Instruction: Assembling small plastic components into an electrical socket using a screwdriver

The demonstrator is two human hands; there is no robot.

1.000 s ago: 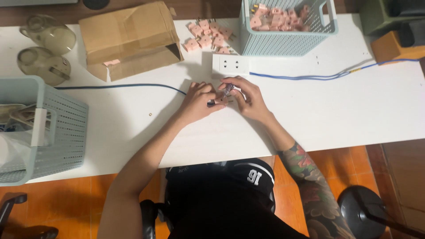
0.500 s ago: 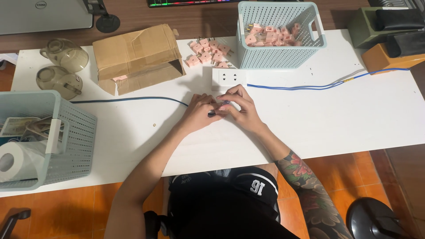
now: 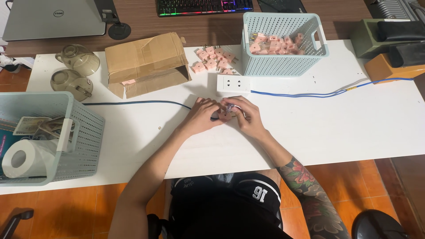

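Mid-assembly here: both hands, left hand (image 3: 201, 116) and right hand (image 3: 248, 117), have their fingers pinched around a small pink plug (image 3: 226, 115) on the desk (image 3: 345, 128), just below the white socket strip (image 3: 233, 84). Next probably needs a steady hold.

The scene is evenly and brightly lit from above, and the white table (image 3: 336, 132) is rendered almost glare-free. Soft, short shadows are cast beneath the cardboard box (image 3: 146, 66) and the basket (image 3: 283, 66). Focus is held throughout (slight softness and bending at the edges).
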